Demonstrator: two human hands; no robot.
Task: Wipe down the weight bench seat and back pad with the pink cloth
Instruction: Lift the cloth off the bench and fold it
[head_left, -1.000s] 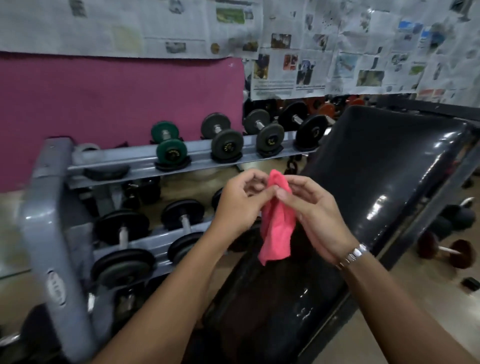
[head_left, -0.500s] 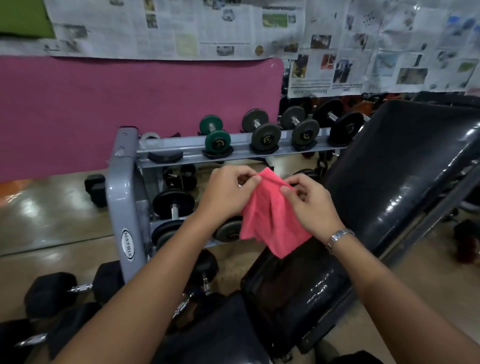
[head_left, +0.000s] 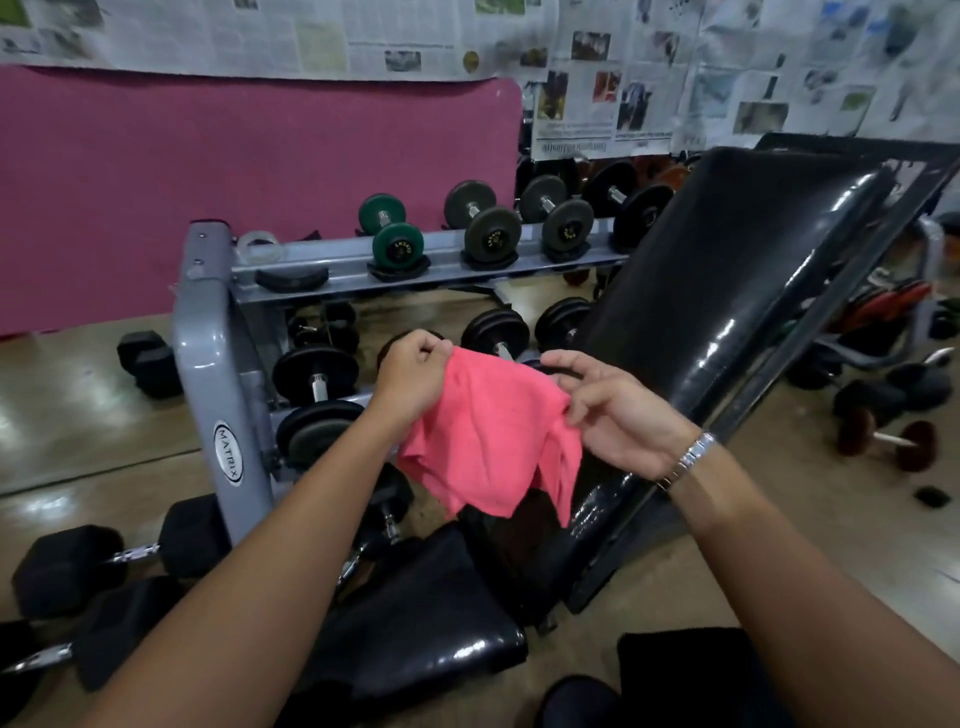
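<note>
Both bare forearms reach forward, raised. The left hand (head_left: 410, 382) grips one upper edge of the pink cloth (head_left: 488, 441); the right hand (head_left: 618, 421) pinches the opposite edge.

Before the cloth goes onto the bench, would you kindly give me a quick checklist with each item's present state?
1. Left hand pinches pink cloth: ok.
2. Right hand pinches its other edge: ok.
3. Cloth spread open, not bunched: ok.
4. Cloth touching back pad: not ok, held up in front of it.
5. Seat in view below: ok.
6. Cloth damp: cannot tell.
</note>
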